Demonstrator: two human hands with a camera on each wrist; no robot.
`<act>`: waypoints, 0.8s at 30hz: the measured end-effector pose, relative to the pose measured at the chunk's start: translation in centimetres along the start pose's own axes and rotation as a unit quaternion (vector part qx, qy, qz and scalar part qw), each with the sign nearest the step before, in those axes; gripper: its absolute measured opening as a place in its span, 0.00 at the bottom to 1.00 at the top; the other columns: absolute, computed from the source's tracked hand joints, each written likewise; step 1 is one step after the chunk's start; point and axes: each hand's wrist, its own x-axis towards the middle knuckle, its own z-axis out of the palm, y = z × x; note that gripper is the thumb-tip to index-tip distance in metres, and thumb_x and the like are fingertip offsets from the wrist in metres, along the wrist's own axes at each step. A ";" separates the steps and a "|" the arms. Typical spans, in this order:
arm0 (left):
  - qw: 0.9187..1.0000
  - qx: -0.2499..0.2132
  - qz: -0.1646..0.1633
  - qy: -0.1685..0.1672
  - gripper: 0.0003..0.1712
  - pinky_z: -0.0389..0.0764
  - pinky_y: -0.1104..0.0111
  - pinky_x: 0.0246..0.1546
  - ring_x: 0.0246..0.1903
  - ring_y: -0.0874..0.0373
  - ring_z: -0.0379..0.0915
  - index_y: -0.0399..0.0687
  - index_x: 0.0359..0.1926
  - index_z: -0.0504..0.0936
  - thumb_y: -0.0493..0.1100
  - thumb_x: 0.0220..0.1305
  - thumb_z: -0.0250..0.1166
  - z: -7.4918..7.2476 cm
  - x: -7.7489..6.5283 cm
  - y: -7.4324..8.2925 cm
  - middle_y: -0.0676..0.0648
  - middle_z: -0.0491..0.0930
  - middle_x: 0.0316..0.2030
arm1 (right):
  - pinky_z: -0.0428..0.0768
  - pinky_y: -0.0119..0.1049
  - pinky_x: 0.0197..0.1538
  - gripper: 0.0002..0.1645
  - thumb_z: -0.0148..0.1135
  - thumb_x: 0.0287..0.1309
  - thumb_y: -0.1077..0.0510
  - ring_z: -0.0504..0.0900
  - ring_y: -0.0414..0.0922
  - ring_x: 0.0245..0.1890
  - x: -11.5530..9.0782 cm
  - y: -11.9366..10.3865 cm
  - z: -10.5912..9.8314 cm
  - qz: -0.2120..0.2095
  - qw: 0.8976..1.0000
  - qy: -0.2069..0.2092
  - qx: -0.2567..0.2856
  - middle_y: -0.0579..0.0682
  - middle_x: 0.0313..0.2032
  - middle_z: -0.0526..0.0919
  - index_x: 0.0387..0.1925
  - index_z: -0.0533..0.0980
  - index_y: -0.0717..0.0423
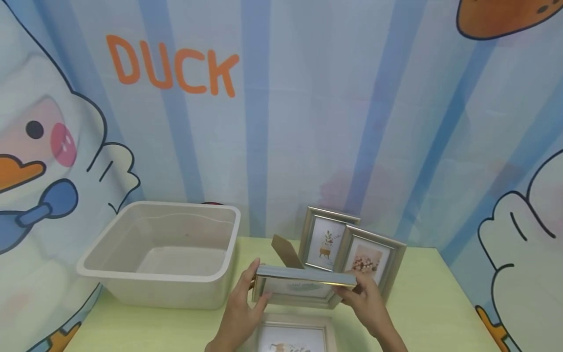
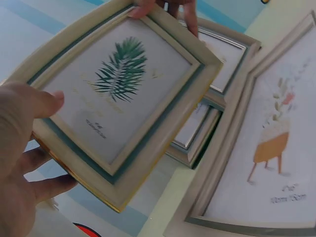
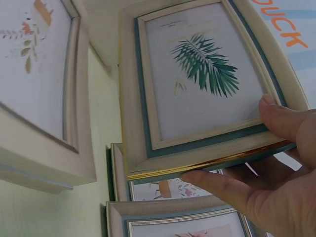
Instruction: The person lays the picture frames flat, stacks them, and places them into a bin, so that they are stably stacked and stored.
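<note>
Between both hands a picture frame (image 1: 303,275) with a green palm-leaf print (image 2: 121,69) is held up, tilted so its top edge faces the head camera. My left hand (image 1: 243,305) grips its left end, the thumb on the front and fingers behind. At the other end my right hand (image 1: 367,303) pinches the border, its thumb (image 3: 281,116) on the face and the fingers underneath. A brown strip (image 1: 287,252) sticks up just behind the held frame. Nearer to me, below the hands, lies another frame (image 1: 332,332) with a potted-plant print.
Two frames stand at the back right: one with a plant print (image 1: 325,239), overlapped by one with a pink blossom print (image 1: 367,259). A beige plastic tub (image 1: 158,278) occupies the left of the pale green table (image 1: 440,303). A duck-printed curtain (image 1: 308,122) hangs behind.
</note>
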 end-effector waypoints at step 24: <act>0.974 -0.111 -0.054 -0.192 0.76 0.48 0.74 0.74 0.78 0.65 0.39 0.51 0.80 0.42 0.34 0.35 0.83 -2.5 2.2 1.0 0.43 0.45 0.80 | 0.83 0.24 0.51 0.15 0.68 0.48 0.75 0.84 0.31 0.49 -2.2 3.7 0.8 -0.243 0.969 0.030 -0.012 0.37 0.44 0.87 0.41 0.83 0.66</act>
